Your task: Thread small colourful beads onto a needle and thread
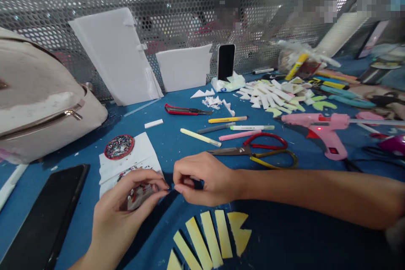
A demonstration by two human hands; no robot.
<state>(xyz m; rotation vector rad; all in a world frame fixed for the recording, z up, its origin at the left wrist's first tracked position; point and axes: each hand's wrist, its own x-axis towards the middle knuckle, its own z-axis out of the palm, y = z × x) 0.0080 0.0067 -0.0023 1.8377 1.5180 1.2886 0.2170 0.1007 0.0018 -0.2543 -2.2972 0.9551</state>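
Note:
Above the white paper (147, 147), my left hand (126, 206) is closed in a pinch, with a tiny dark speck between thumb and fingertip. My right hand (204, 179) meets it almost tip to tip, its thumb and forefinger pressed together. What it grips, if anything, is too small to make out. Partly behind my left hand lie loose small sequin-like bits (126, 172). A round red-rimmed dish (119, 147) of colourful bits rests on the paper. Nearer me, yellow strips (211, 238) fan out beside a notched yellow piece (239, 230).
Scissors (236, 151), several markers (228, 120) and a red utility knife (186, 110) lie beyond my hands. A pink glue gun (325, 128) with a lit red light lies right, near heaped white pieces (272, 93). A phone (47, 219) and backpack (44, 97) occupy the left.

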